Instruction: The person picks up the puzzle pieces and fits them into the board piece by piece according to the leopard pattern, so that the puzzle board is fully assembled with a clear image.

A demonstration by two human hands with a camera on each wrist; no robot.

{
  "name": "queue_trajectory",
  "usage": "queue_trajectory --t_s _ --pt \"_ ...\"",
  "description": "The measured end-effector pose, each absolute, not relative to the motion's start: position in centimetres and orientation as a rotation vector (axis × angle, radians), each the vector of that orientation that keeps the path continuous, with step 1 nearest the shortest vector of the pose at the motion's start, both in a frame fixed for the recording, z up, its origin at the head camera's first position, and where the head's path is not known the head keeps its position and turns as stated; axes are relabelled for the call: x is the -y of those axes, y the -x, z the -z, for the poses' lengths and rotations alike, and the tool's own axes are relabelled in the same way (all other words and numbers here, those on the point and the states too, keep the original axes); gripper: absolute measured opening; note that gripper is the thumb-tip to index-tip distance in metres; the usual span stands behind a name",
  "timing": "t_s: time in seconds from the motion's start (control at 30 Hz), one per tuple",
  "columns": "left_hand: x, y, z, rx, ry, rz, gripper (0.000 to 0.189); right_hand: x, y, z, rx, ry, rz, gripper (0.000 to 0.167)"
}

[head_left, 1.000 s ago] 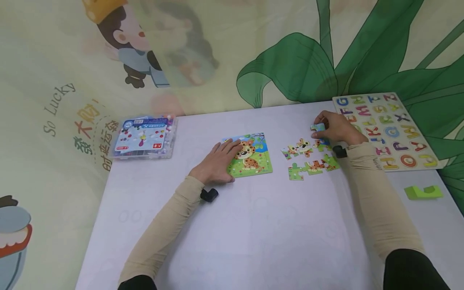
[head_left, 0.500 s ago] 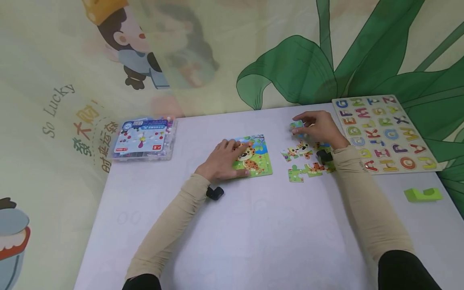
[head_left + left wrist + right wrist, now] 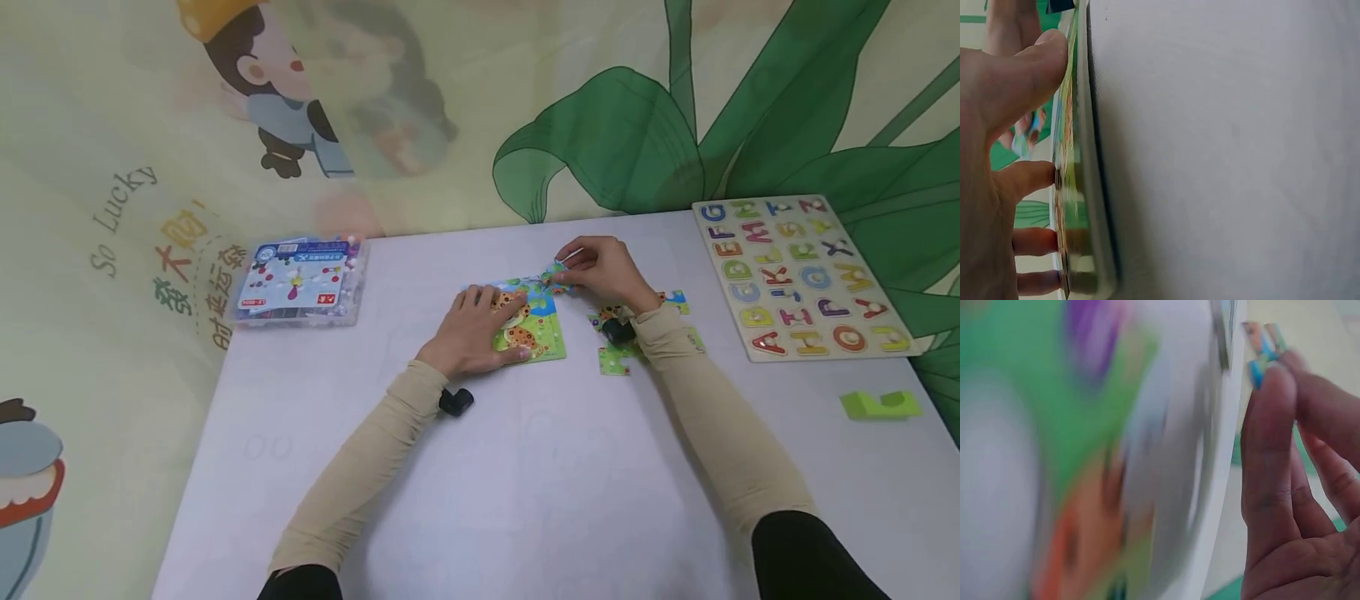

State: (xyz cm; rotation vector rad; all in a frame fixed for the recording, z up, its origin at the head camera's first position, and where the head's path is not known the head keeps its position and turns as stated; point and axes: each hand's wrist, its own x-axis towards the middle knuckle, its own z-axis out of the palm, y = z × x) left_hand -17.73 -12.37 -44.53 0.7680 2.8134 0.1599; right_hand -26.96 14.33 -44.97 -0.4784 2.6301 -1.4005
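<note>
A square jigsaw puzzle [image 3: 551, 342] with a spotted cartoon animal lies on the table. My left hand [image 3: 472, 335] rests on its left part, fingers spread; in the left wrist view the fingertips press on its face beside the board's edge [image 3: 1075, 215]. Between thumb and fingers, my right hand [image 3: 606, 271] pinches a small puzzle piece [image 3: 1263, 353], coloured blue, green and orange. It is at the puzzle's upper right corner in the head view. Several loose puzzle pieces [image 3: 615, 360] lie to the right, partly hidden under the right wrist.
An alphabet board [image 3: 813, 283] with coloured letters lies at the back right, and a light green block [image 3: 881, 406] with a notch sits in front of it. At the back left is a clear plastic case [image 3: 292, 283] with a blue label. A printed cloth hangs behind the table.
My right hand has carried the piece leftward from above the loose pieces to the puzzle's upper right corner. The left hand has shifted slightly right across the puzzle.
</note>
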Motion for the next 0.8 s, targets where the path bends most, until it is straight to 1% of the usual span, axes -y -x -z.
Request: queue_trajectory --t_s 0.17,0.3,0.4,0.5,0.6,0.8 --pt "12.4 17.8 44.6 -2.823 -0.77 -0.168 0.092 -12.1 26.8 45.1 -2.583 0.462 1.382 0.032" --pt "12.6 17.7 44.6 -2.82 -0.77 -0.193 0.093 -11.1 26.5 45.1 -2.544 0.454 1.368 0.027" --pt "12.7 17.7 44.6 -2.82 -0.769 -0.215 0.093 -10.9 26.4 44.9 -2.56 0.476 1.291 0.027" --pt "12.8 17.7 44.7 -2.817 -0.768 -0.224 0.092 -10.9 26.4 44.5 -2.56 0.51 1.204 0.033" --pt "12.9 17.7 44.8 -2.819 -0.762 -0.214 0.092 -10.9 26.4 44.3 -2.55 0.552 1.162 0.036" --pt "12.9 17.8 44.8 -2.822 -0.77 -0.202 0.093 -10.4 26.5 44.6 -2.645 0.607 1.081 0.031"
